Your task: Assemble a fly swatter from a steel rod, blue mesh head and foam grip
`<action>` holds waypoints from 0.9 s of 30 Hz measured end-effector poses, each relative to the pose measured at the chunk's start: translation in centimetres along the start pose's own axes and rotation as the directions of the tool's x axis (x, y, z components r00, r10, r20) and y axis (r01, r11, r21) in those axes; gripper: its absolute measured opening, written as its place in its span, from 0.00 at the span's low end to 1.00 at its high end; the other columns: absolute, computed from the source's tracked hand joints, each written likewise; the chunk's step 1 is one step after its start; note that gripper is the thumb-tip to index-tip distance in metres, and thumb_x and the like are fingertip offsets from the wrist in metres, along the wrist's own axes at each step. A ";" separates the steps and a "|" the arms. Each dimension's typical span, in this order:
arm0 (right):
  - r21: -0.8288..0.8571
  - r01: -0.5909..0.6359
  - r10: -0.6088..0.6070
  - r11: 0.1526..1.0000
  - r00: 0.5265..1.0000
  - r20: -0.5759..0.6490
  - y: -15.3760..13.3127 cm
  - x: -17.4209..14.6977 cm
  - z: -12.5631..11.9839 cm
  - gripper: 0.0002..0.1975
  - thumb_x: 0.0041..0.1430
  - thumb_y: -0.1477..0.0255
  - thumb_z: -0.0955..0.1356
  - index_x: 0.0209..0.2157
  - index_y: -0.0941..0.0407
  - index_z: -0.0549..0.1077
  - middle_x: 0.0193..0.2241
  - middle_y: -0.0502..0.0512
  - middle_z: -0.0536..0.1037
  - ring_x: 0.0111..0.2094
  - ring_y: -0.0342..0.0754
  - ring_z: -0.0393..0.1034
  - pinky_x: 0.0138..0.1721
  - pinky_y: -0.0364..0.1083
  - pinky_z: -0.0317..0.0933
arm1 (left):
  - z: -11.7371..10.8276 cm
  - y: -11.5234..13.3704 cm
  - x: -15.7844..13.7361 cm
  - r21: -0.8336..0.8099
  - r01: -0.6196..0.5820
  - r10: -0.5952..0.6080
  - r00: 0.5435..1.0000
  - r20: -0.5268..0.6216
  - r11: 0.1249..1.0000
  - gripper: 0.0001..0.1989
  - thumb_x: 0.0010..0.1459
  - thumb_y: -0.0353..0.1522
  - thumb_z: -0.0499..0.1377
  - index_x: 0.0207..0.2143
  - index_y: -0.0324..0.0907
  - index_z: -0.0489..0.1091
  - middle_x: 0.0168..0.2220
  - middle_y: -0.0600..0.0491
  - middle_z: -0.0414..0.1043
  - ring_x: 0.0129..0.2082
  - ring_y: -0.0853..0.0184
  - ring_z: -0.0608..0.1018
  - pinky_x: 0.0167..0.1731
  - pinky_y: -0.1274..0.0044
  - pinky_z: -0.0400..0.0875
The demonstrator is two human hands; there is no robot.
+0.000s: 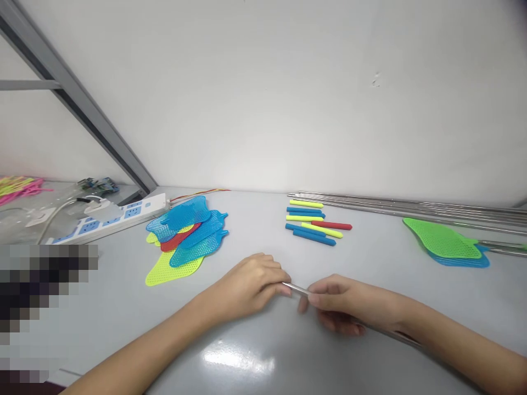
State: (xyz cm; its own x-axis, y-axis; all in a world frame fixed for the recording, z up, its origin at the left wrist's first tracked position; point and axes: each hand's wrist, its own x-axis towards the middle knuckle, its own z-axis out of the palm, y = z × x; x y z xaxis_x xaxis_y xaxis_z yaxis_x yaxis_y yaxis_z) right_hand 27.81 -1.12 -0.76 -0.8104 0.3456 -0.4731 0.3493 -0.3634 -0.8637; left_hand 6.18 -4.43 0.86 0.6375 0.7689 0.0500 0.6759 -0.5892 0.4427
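Note:
A thin metal rod (297,288) slants between my two hands above the grey table. My left hand (256,282) is closed around its upper-left end, which hides that tip. Farther down, my right hand (346,302) grips the same rod between thumb and fingers, and the rod runs on beneath my right forearm. Left of my left hand lies a pile of leaf-shaped mesh fly swatter heads, including a blue head (197,248), a red head (178,240) and a yellow head (175,269). Beyond my hands lie several plastic handle sleeves, among them a blue sleeve (314,237) and a red sleeve (335,225).
Several long metal rods (411,207) lie along the wall at the back right. Near them, a green fly swatter (444,240) rests over a blue one, both with rods attached. A white power strip (119,216) with a plug stands at the left, beside a grey metal frame (88,104).

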 end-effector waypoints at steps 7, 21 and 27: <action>-0.034 0.000 0.001 0.999 0.999 0.039 -0.5 -0.2 -1.0 0.19 0.54 0.59 0.62 0.38 0.60 0.71 0.20 0.49 0.66 0.15 0.35 0.55 0.14 0.36 0.47 | -1.5 -1.2 0.3 -0.350 0.255 -0.323 0.934 -0.153 0.902 0.10 0.54 0.38 0.54 0.31 0.43 0.72 0.31 0.55 0.73 0.34 0.68 0.72 0.35 0.79 0.63; 0.165 0.013 -0.048 0.986 0.976 0.213 0.9 0.6 -3.9 0.16 0.56 0.66 0.62 0.39 0.63 0.70 0.21 0.50 0.66 0.16 0.36 0.59 0.16 0.37 0.52 | -4.5 -3.0 -0.7 -0.202 0.338 -0.392 0.833 -0.392 0.919 0.12 0.53 0.42 0.53 0.32 0.45 0.71 0.36 0.55 0.70 0.36 0.66 0.70 0.33 0.78 0.62; 0.315 0.007 -0.081 0.949 0.972 0.222 1.0 0.7 -5.2 0.15 0.57 0.69 0.62 0.40 0.66 0.70 0.21 0.50 0.65 0.16 0.35 0.58 0.16 0.37 0.52 | -4.5 -3.4 -1.1 0.278 0.433 -0.216 0.793 -0.569 0.857 0.10 0.55 0.39 0.52 0.31 0.47 0.72 0.42 0.52 0.63 0.43 0.61 0.65 0.43 0.66 0.54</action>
State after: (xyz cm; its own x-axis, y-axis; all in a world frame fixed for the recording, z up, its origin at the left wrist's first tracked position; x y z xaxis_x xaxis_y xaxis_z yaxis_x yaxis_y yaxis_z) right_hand 30.09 3.25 -2.89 -0.9202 0.1727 -0.3514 0.1777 -0.6154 -0.7679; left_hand 1.56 -2.13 3.29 0.1490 0.8788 0.4533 0.9585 -0.2410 0.1522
